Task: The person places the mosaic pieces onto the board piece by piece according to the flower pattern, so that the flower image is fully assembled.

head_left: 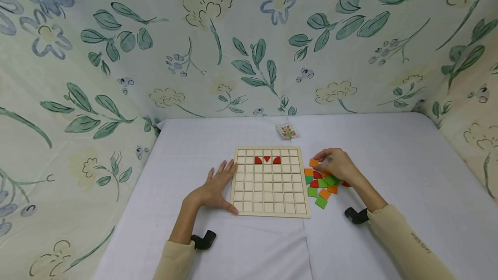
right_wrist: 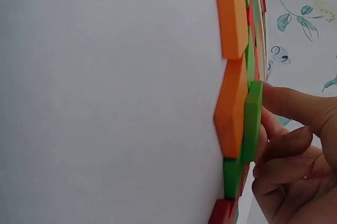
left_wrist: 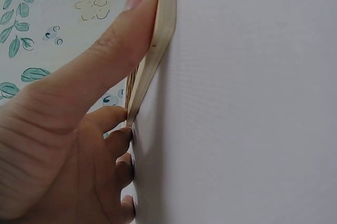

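Observation:
A square wooden grid board [head_left: 258, 195] lies on the table. Two red quarter-round pieces and a red triangle [head_left: 266, 159] sit in its second row from the back. My left hand [head_left: 214, 187] rests along the board's left edge, fingers spread and thumb [left_wrist: 118, 40] at the near corner. Beside the board's right edge, my right hand [head_left: 337, 164] pinches an orange square tile [head_left: 313, 163] between thumb and fingertips, over a loose pile of tiles. A green tile [right_wrist: 253, 124] on the pile hides part of the right fingertips in the right wrist view.
The pile spreads right of the board, with orange, red and green pieces; a green tile [head_left: 321, 202] lies nearest the front. A small printed card [head_left: 288, 131] stands behind the board. White cloth [head_left: 194, 141] covers the table, and a floral curtain [head_left: 249, 90] rises at its back.

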A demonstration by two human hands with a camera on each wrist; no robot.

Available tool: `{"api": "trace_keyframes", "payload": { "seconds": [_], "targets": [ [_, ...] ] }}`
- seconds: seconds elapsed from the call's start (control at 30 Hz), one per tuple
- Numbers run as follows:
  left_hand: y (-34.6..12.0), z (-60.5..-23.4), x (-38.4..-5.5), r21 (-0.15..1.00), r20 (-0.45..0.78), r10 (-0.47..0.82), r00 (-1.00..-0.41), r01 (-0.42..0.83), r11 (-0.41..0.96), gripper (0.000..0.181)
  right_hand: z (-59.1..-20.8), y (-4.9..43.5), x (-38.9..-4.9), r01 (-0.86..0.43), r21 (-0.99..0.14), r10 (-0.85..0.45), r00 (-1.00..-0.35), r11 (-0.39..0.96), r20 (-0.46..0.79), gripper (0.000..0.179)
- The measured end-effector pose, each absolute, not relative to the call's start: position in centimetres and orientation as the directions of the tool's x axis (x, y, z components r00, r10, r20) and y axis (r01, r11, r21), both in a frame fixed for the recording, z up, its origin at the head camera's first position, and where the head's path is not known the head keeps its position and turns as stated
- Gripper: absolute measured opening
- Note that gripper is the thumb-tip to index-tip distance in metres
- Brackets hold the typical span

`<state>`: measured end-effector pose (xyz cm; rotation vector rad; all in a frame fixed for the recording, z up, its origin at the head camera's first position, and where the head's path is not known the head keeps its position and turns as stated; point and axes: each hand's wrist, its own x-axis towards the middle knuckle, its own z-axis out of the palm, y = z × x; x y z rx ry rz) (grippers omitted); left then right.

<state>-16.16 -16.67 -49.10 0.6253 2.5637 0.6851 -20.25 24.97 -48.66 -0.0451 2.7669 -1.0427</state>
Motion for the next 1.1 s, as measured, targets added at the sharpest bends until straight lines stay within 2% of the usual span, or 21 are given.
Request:
{"api": "trace_keyframes", "payload": {
  "seconds": [0.53, 0.87, 1.1],
  "targets": [
    [-16.7, -48.9, -16.1, 0.54, -0.283, 0.509, -0.812, 0.304, 0.785, 0.147, -48.2, 25.0, -20.2, 0.058, -0.705, -0.05, -0.99, 0.707, -0.132, 0.042],
    [-16.7, -48.9, -16.1, 0.546, -0.28, 0.514, -0.81, 0.306, 0.78, 0.146, -48.2, 23.8, -20.0, 0.045, -0.775, -0.099, -0.985, 0.631, -0.138, 0.045],
    [-16.7, -48.9, -16.0, 0.545, -0.283, 0.51, -0.812, 0.301, 0.782, 0.147, -47.6, 21.6, -20.0, 0.003, -0.815, -0.191, -0.972, 0.579, -0.139, 0.04]
  ]
}}
